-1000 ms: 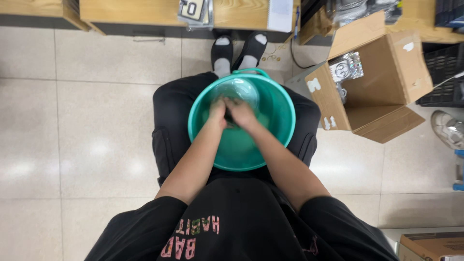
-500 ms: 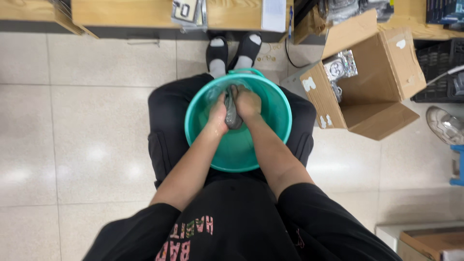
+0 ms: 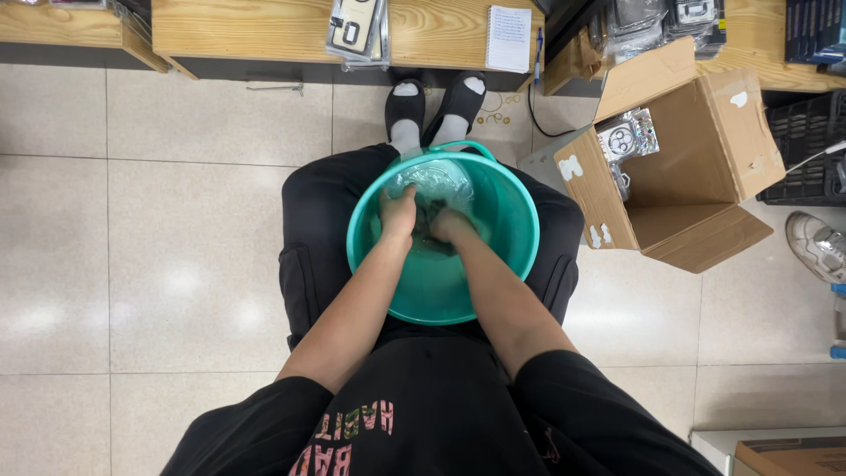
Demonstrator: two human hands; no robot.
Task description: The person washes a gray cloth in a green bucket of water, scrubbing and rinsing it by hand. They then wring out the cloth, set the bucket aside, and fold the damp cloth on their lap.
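A teal plastic basin (image 3: 507,264) rests on my lap between my knees. Both hands are down inside it. My left hand (image 3: 399,215) and my right hand (image 3: 451,226) are closed side by side on a small dark object (image 3: 429,216) held between them. Clear plastic wrap or a bag (image 3: 438,179) lies in the basin just beyond my fingers. The dark object is mostly hidden by my hands, so its kind is unclear.
An open cardboard box (image 3: 696,167) with shiny packets stands on the tiled floor at my right. A wooden bench (image 3: 264,31) with a notepad (image 3: 509,39) and packaged items runs along the top. Someone's white shoe (image 3: 815,247) shows at the right edge.
My hands have shifted inside the basin, moving slightly lower and closing together over the dark object. The view has drifted a little.
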